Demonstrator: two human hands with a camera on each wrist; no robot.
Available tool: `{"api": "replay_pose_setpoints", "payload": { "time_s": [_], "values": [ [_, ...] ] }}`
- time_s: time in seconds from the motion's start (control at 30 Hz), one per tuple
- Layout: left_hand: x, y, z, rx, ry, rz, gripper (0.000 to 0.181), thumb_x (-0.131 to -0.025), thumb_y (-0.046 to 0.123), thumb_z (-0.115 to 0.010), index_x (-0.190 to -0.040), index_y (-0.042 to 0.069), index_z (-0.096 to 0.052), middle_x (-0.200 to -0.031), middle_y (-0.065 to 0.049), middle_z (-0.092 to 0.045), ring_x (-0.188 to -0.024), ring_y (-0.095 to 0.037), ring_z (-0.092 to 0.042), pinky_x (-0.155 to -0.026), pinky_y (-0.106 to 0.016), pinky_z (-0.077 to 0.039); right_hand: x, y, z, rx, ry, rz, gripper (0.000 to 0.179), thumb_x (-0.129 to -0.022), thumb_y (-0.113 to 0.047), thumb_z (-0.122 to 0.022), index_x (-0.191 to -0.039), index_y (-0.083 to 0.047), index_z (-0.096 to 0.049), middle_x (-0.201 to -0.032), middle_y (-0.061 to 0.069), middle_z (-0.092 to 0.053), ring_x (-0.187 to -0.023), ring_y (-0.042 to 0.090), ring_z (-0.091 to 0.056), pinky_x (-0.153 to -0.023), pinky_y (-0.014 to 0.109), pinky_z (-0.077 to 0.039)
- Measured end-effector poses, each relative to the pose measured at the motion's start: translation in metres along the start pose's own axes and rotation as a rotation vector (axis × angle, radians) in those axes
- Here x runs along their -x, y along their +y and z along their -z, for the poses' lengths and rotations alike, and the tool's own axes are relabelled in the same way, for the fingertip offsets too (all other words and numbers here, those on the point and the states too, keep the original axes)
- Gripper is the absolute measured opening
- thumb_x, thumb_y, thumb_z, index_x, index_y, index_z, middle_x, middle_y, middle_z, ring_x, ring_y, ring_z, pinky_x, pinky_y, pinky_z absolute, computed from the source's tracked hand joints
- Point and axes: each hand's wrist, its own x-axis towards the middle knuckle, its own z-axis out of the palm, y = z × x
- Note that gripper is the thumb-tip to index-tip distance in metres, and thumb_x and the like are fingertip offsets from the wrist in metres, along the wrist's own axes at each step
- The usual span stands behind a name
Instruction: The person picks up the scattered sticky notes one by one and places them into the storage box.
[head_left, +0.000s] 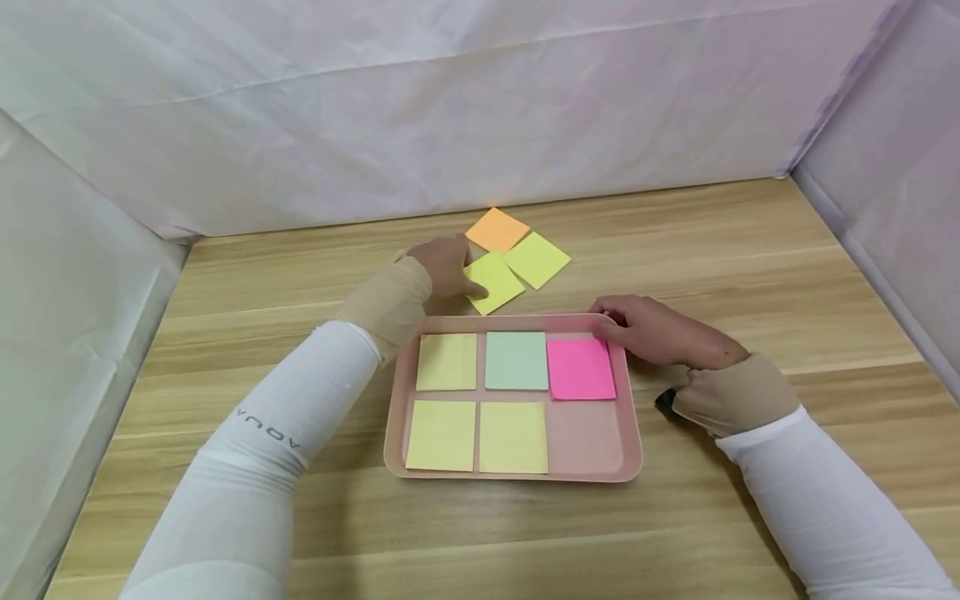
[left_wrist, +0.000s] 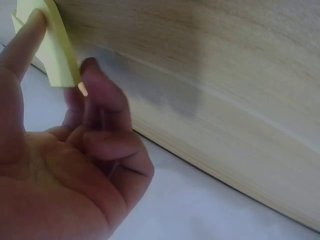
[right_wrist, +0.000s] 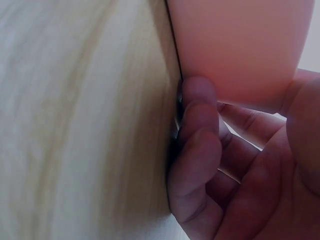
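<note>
My left hand [head_left: 444,265] is at the near-left yellow sticky note pad [head_left: 499,285] behind the tray. Its thumb lies on the pad's top face and its curled fingers meet the edge, as the left wrist view shows close up. Against that pad lie an orange sticky note pad [head_left: 496,229] and another yellow pad [head_left: 538,261]. My right hand [head_left: 660,329] grips the far right corner of a pink tray [head_left: 588,440], thumb over the rim and fingers curled against the outer wall, low by the table.
Inside the tray, a pale yellow pad [head_left: 447,362], a green pad [head_left: 516,361] and a bright pink pad [head_left: 581,369] form the back row. Two pale yellow pads [head_left: 441,436] sit in front. White cloth walls [head_left: 450,125] bound the wooden table [head_left: 480,542].
</note>
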Motion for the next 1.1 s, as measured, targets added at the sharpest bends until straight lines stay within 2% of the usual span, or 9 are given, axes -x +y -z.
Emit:
{"api": "replay_pose_setpoints", "payload": {
  "time_s": [0.07, 0.13, 0.33, 0.4, 0.5, 0.63, 0.73, 0.93, 1.1],
  "values": [
    [0.004, 0.0, 0.001, 0.01, 0.013, 0.013, 0.052, -0.082, 0.051, -0.078, -0.112, 0.012, -0.061, -0.108, 0.002, -0.064, -0.094, -0.019, -0.058, -0.078, -0.038, -0.05, -0.001, -0.001, 0.0, -0.005, -0.002, 0.003, 0.018, -0.105, -0.029, -0.051, -0.108, -0.019, -0.066, -0.091, 0.001, -0.062, -0.088, 0.02, -0.054, -0.079, 0.035, -0.045],
    [0.007, -0.001, 0.001, 0.009, 0.026, 0.024, 0.057, -0.084, 0.049, -0.077, -0.124, 0.012, -0.059, -0.12, -0.001, -0.065, -0.102, -0.021, -0.061, -0.085, -0.042, -0.051, -0.001, -0.002, -0.001, -0.007, -0.002, 0.008, 0.019, -0.105, -0.03, -0.051, -0.108, -0.019, -0.066, -0.092, 0.001, -0.063, -0.089, 0.02, -0.054, -0.08, 0.035, -0.045],
    [0.014, -0.006, 0.0, 0.003, 0.111, 0.002, 0.029, -0.094, 0.04, -0.068, -0.106, 0.014, -0.064, -0.103, -0.002, -0.068, -0.083, -0.019, -0.057, -0.069, -0.036, -0.046, -0.001, -0.003, -0.001, -0.006, -0.009, 0.014, 0.02, -0.105, -0.031, -0.051, -0.108, -0.019, -0.066, -0.091, 0.002, -0.062, -0.088, 0.019, -0.054, -0.078, 0.034, -0.044],
    [0.018, -0.005, 0.001, 0.011, 0.127, -0.012, 0.023, -0.098, 0.035, -0.063, -0.103, 0.013, -0.064, -0.105, -0.002, -0.069, -0.081, -0.019, -0.055, -0.068, -0.035, -0.044, -0.001, -0.003, -0.001, -0.004, -0.007, 0.013, 0.02, -0.105, -0.032, -0.051, -0.108, -0.019, -0.066, -0.091, 0.002, -0.062, -0.088, 0.019, -0.054, -0.078, 0.034, -0.044],
    [0.023, -0.005, 0.004, 0.039, 0.145, -0.026, 0.022, -0.102, 0.029, -0.058, -0.111, 0.011, -0.065, -0.122, -0.003, -0.069, -0.084, -0.021, -0.057, -0.072, -0.036, -0.046, -0.001, -0.002, 0.0, 0.0, -0.004, 0.014, 0.02, -0.105, -0.031, -0.052, -0.108, -0.019, -0.067, -0.092, 0.002, -0.062, -0.088, 0.019, -0.054, -0.079, 0.034, -0.044],
    [0.029, -0.003, 0.009, 0.058, 0.178, -0.051, 0.031, -0.104, 0.026, -0.054, -0.13, 0.011, -0.061, -0.138, -0.005, -0.063, -0.107, -0.024, -0.065, -0.089, -0.04, -0.052, -0.002, -0.001, -0.001, 0.0, -0.001, 0.016, 0.019, -0.105, -0.031, -0.052, -0.107, -0.019, -0.067, -0.09, 0.002, -0.061, -0.086, 0.02, -0.054, -0.077, 0.034, -0.044],
    [0.04, -0.002, 0.018, 0.061, 0.224, -0.071, 0.033, -0.104, 0.025, -0.055, -0.133, 0.01, -0.061, -0.132, -0.008, -0.066, -0.116, -0.026, -0.065, -0.095, -0.043, -0.052, -0.003, 0.0, -0.001, 0.002, -0.002, 0.017, 0.02, -0.105, -0.031, -0.052, -0.107, -0.019, -0.066, -0.089, 0.002, -0.061, -0.086, 0.019, -0.054, -0.076, 0.034, -0.044],
    [0.065, 0.007, 0.031, 0.099, 0.33, -0.124, 0.026, -0.101, 0.024, -0.06, -0.122, 0.011, -0.069, -0.109, -0.007, -0.072, -0.092, -0.022, -0.065, -0.08, -0.039, -0.052, -0.002, 0.0, 0.001, -0.001, -0.009, 0.016, 0.021, -0.105, -0.032, -0.051, -0.108, -0.018, -0.066, -0.088, 0.002, -0.06, -0.084, 0.019, -0.053, -0.074, 0.033, -0.043],
    [0.082, 0.027, 0.026, 0.095, 0.357, -0.242, 0.027, -0.1, 0.024, -0.063, -0.121, 0.009, -0.07, -0.104, -0.007, -0.074, -0.088, -0.019, -0.069, -0.08, -0.037, -0.054, -0.001, 0.001, 0.003, 0.001, -0.005, 0.004, 0.02, -0.105, -0.031, -0.052, -0.11, -0.018, -0.066, -0.087, 0.003, -0.059, -0.082, 0.019, -0.052, -0.073, 0.033, -0.043]
  ]
}}
